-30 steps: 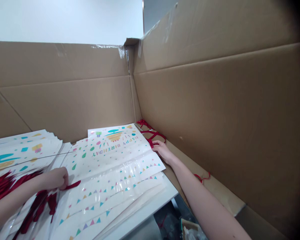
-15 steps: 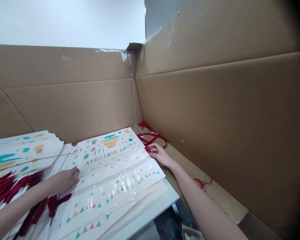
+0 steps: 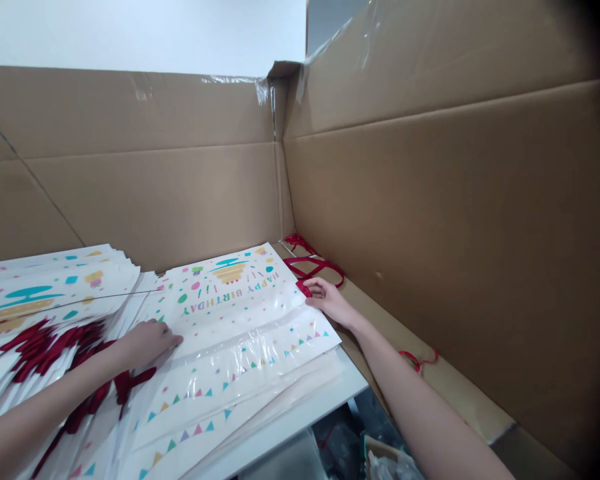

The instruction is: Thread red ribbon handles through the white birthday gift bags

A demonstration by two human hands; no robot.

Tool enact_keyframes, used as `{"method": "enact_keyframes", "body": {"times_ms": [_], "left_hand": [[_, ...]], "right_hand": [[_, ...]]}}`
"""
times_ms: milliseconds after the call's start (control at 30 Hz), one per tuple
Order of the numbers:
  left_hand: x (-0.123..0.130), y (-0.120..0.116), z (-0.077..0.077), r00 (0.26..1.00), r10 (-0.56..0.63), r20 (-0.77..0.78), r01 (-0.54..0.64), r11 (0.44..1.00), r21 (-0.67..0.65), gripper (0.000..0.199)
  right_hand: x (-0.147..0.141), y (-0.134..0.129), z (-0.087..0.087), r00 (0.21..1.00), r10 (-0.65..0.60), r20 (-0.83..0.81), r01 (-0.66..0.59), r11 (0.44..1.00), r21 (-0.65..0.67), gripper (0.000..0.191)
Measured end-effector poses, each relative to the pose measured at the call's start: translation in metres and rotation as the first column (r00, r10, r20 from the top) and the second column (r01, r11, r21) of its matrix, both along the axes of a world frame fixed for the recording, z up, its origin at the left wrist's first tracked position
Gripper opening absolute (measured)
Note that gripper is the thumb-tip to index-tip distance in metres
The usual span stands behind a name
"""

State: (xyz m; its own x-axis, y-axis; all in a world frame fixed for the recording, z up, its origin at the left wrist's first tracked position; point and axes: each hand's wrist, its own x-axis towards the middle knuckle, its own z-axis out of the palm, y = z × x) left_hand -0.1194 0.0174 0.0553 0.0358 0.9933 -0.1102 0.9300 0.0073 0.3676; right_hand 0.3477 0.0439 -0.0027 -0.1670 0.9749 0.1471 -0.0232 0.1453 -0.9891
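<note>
Cardboard wall (image 3: pixel 155 200) rings the far and right sides. "Happy Birthday" gift bag (image 3: pixel 230 300) lies flat, top of a pile. Left hand (image 3: pixel 147 343) rests open, holding nothing; right hand (image 3: pixel 330 300) pinches red ribbon handle (image 3: pixel 304 288). Risk: glossy bag slips if tugged, creasing.

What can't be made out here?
Head view:
- Right hand hides the end of the flat red ribbon handle, so its grip is unclear.
- Left forearm covers part of the tangled dark-red ribbon handles on the white birthday bags.
- Small cardboard box below: cut off by the bottom edge, contents too blurred.
</note>
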Motion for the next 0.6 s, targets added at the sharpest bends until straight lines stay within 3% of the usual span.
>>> {"method": "enact_keyframes", "body": {"times_ms": [100, 233, 333, 467, 533, 600], "left_hand": [[0.016, -0.001, 0.004, 0.989, -0.008, -0.148, -0.003, 0.997, -0.074, 0.050], [0.039, -0.016, 0.009, 0.956, -0.165, -0.243, 0.146, 0.985, -0.093, 0.063], [0.064, -0.046, 0.007, 0.940, -0.272, -0.206, 0.259, 0.962, -0.087, 0.081], [0.103, -0.092, 0.001, 0.868, -0.459, -0.188, 0.418, 0.881, -0.222, 0.112], [0.117, -0.108, 0.000, 0.846, -0.487, -0.215, 0.438, 0.866, -0.241, 0.108], [0.124, -0.118, -0.002, 0.832, -0.500, -0.242, 0.462, 0.864, -0.198, 0.089]], "right_hand": [[0.001, -0.002, 0.000, 0.998, 0.033, -0.052, -0.034, 0.999, -0.022, 0.044], [0.002, -0.003, 0.003, 0.990, 0.016, -0.143, -0.025, 0.998, -0.062, 0.042], [0.006, -0.001, 0.005, 0.984, -0.030, -0.174, 0.012, 0.994, -0.105, 0.042], [0.012, 0.001, 0.007, 0.969, -0.080, -0.232, 0.042, 0.985, -0.165, 0.047], [0.014, -0.001, 0.010, 0.957, -0.088, -0.277, 0.029, 0.977, -0.210, 0.051], [0.015, -0.004, 0.016, 0.939, -0.073, -0.336, -0.009, 0.971, -0.237, 0.051]]}}
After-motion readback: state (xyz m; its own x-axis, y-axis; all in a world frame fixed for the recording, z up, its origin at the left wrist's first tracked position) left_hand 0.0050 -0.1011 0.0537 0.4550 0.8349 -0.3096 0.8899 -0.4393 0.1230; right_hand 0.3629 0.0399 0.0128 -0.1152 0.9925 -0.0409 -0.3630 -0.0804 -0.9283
